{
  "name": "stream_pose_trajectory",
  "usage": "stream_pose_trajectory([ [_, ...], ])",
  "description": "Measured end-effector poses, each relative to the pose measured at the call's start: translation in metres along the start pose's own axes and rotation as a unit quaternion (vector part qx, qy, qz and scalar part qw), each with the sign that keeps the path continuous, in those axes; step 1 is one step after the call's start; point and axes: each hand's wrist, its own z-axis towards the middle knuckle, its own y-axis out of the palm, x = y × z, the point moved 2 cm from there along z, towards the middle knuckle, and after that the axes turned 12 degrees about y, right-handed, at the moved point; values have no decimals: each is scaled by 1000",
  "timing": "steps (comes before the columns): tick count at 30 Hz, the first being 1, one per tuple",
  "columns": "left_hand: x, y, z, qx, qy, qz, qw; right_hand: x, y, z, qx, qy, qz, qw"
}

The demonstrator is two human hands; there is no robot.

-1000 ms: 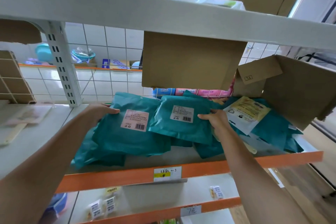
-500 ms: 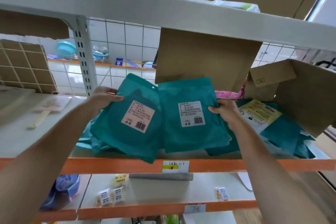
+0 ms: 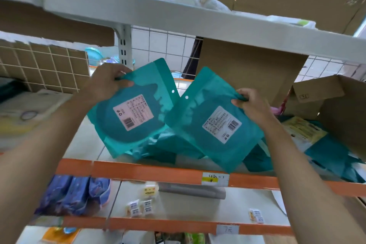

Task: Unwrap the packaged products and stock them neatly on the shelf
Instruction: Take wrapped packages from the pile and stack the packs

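Each hand has a teal pouch lifted above the shelf. The left hand pinches the top edge of the left pouch at ten o'clock from the heap, and the right hand pinches the right pouch at two o'clock. Both hang tilted, inner edges meeting. I'd square them first — labels forward — then set them side by side, not onto the heap.
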Motion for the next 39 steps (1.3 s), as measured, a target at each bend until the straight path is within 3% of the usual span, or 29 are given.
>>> stream_pose_trajectory([
  [10,-41,-104,-45,-58,76,118,988,-92,75,-38,27,-128,-86,988],
  [20,-100,-203,-99,-79,54,238,967,-178,162,-91,49,-120,-118,984],
  [27,-141,-265,-129,-48,20,264,963,-239,227,-99,-1,-170,-86,982],
  [34,-194,-321,-137,-19,-19,280,959,-308,307,-75,-100,-194,-44,975],
  [39,-230,-366,-129,-18,-34,295,955,-362,352,-58,-120,-226,-21,966],
])
